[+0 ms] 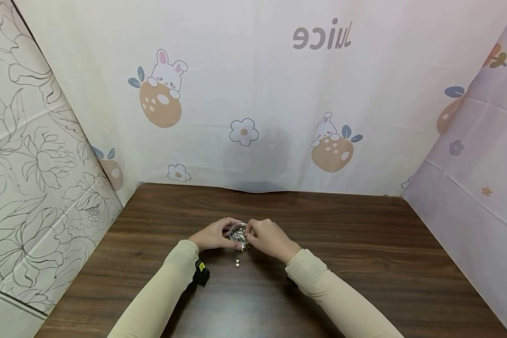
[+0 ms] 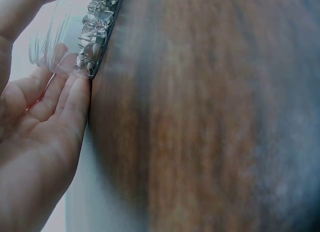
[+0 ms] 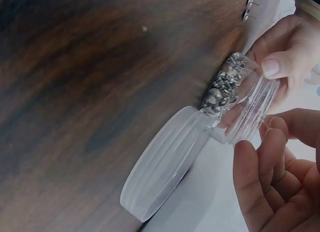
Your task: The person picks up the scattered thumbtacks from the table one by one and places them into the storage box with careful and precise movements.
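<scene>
A small clear plastic jar [image 1: 239, 235] of silvery thumbtacks [image 3: 225, 89] stands on the table. My left hand [image 1: 215, 234] holds it from the side, the thumb [image 3: 276, 66] near the jar's rim and the fingers around the wall. My right hand [image 1: 269, 238] is at the jar's mouth with its fingers curled and fingertips drawn together. Whether a thumbtack is between those fingertips is too small to tell. Two loose thumbtacks [image 1: 237, 263] lie in front of the jar. In the right wrist view a translucent round lid [image 3: 160, 164] stands beside the jar.
The dark wooden table [image 1: 363, 244] extends to both sides and toward the front. A printed curtain [image 1: 279, 94] hangs along its back edge, with more printed cloth at left and right. A black wrist camera [image 1: 201, 273] sits beneath the left sleeve.
</scene>
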`<action>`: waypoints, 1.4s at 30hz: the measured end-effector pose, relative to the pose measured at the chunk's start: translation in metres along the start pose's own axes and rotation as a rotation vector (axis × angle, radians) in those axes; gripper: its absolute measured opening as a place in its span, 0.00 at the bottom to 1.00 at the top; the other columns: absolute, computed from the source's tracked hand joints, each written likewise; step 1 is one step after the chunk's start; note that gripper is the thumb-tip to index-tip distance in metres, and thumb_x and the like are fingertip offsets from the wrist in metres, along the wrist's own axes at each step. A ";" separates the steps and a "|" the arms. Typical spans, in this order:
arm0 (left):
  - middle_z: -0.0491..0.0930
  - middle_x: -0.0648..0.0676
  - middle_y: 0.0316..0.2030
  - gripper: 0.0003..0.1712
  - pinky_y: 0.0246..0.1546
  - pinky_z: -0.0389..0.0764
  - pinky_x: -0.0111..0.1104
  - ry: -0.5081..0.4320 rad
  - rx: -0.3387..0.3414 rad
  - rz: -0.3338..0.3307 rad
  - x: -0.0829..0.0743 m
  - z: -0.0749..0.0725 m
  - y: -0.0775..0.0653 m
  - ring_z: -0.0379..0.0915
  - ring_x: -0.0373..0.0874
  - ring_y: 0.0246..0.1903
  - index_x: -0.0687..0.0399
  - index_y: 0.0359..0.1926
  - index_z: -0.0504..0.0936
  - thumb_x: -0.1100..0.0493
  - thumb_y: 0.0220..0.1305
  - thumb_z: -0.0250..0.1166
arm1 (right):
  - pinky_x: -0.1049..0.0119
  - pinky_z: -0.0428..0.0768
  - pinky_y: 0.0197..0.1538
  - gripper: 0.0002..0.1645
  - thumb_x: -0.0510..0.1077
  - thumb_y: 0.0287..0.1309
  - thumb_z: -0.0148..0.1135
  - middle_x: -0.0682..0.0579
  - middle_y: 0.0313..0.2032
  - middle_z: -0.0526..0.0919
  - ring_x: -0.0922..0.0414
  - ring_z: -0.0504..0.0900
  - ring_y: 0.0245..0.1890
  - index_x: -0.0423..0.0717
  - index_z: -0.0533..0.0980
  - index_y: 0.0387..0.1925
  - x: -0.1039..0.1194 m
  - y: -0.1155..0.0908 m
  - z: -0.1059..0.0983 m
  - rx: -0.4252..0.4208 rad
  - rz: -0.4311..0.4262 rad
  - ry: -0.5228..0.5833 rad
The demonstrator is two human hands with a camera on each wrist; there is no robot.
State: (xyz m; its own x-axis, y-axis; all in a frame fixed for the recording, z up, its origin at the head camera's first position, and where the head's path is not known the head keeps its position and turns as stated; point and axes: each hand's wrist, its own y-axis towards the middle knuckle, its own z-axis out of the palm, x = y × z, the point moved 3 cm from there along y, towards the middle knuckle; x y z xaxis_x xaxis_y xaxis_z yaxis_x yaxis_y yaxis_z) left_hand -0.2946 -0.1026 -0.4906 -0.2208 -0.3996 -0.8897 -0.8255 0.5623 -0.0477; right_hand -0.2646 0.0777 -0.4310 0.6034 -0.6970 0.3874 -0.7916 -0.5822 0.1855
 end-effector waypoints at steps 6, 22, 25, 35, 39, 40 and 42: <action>0.67 0.47 0.59 0.39 0.61 0.69 0.43 -0.004 0.001 0.007 -0.001 0.000 0.000 0.64 0.38 0.56 0.41 0.60 0.67 0.47 0.47 0.74 | 0.73 0.68 0.16 0.04 0.41 0.59 0.57 0.61 0.17 0.74 0.67 0.66 0.12 0.48 0.78 0.32 -0.002 0.003 0.003 0.013 0.009 -0.003; 0.70 0.50 0.57 0.40 0.60 0.69 0.46 0.000 -0.004 0.008 -0.007 0.000 -0.003 0.67 0.40 0.54 0.46 0.62 0.66 0.50 0.48 0.73 | 0.74 0.67 0.16 0.05 0.40 0.57 0.58 0.61 0.16 0.74 0.67 0.66 0.12 0.49 0.77 0.35 0.011 -0.010 -0.002 0.053 -0.030 0.037; 0.70 0.55 0.57 0.41 0.60 0.68 0.49 -0.017 0.009 0.021 -0.016 0.000 -0.007 0.67 0.45 0.54 0.52 0.63 0.65 0.53 0.49 0.73 | 0.74 0.68 0.16 0.03 0.42 0.57 0.59 0.61 0.17 0.76 0.68 0.67 0.13 0.50 0.77 0.34 0.014 -0.013 0.000 0.075 -0.052 0.045; 0.70 0.55 0.57 0.37 0.60 0.69 0.46 0.005 0.000 0.051 -0.017 -0.002 -0.007 0.66 0.44 0.55 0.51 0.62 0.67 0.54 0.51 0.71 | 0.79 0.70 0.21 0.02 0.40 0.54 0.62 0.63 0.21 0.78 0.72 0.68 0.17 0.49 0.78 0.31 0.026 -0.021 0.012 0.097 -0.205 0.011; 0.70 0.58 0.57 0.37 0.61 0.67 0.47 -0.014 0.015 0.062 -0.025 -0.002 -0.011 0.66 0.48 0.56 0.57 0.62 0.66 0.55 0.53 0.70 | 0.79 0.72 0.23 0.02 0.40 0.54 0.64 0.62 0.23 0.77 0.72 0.69 0.19 0.49 0.78 0.32 0.029 -0.023 0.017 0.128 -0.234 0.034; 0.70 0.60 0.57 0.37 0.62 0.66 0.48 -0.024 0.022 0.062 -0.029 -0.003 -0.013 0.66 0.50 0.56 0.58 0.62 0.66 0.56 0.53 0.70 | 0.79 0.72 0.23 0.02 0.41 0.54 0.64 0.62 0.23 0.77 0.71 0.69 0.20 0.49 0.78 0.32 0.030 -0.023 0.018 0.135 -0.235 0.039; 0.70 0.61 0.57 0.37 0.62 0.66 0.47 -0.024 0.033 0.066 -0.032 -0.003 -0.015 0.66 0.50 0.56 0.59 0.62 0.65 0.56 0.54 0.70 | 0.79 0.71 0.23 0.02 0.42 0.54 0.64 0.62 0.22 0.76 0.71 0.69 0.19 0.50 0.78 0.31 0.030 -0.022 0.021 0.137 -0.241 0.028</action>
State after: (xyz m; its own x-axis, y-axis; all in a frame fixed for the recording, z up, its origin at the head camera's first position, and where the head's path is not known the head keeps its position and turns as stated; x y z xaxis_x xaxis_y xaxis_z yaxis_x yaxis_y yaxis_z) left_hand -0.2770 -0.1004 -0.4596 -0.2608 -0.3436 -0.9022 -0.7921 0.6104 -0.0035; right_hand -0.2265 0.0610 -0.4420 0.7684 -0.5205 0.3723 -0.6039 -0.7823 0.1526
